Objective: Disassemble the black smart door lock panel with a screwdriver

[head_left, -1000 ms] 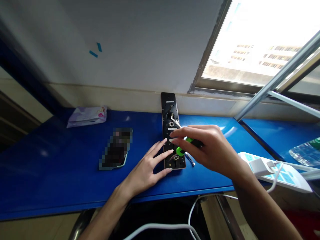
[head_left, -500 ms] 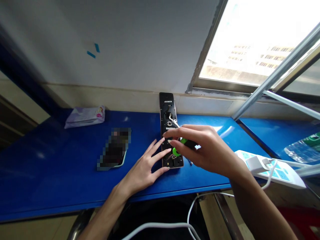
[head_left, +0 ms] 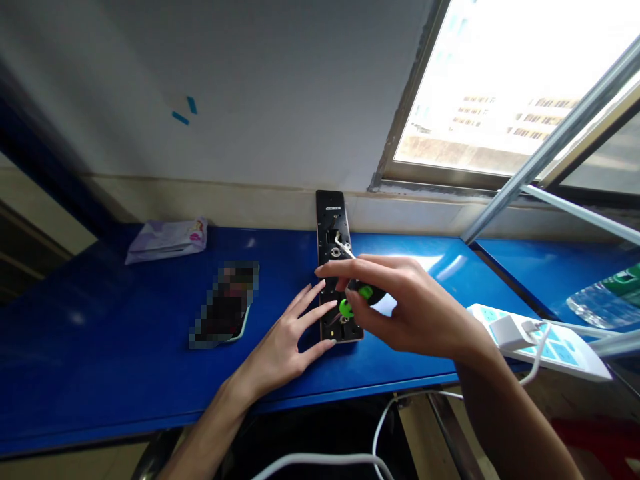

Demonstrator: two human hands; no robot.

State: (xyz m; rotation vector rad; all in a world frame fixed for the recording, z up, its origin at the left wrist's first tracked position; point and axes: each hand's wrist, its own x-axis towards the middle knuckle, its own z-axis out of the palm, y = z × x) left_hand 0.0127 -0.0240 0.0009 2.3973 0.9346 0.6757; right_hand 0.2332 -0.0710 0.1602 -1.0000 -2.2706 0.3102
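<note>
One spread left hand [head_left: 283,343]: touches panel [head_left: 328,223]; steadiness helps.
My right hand [head_left: 397,297]: curled round screwdriver [head_left: 346,308], aimed toward eight o'clock.

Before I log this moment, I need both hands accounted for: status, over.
Right hand gripping green-handled screwdriver over near end of black panel. Left hand touching panel. White lead at panel, partly hidden by right hand.

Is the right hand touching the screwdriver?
Touching. In the head view, the right hand holds the screwdriver by its green-and-black handle, between thumb and fingers.
</note>
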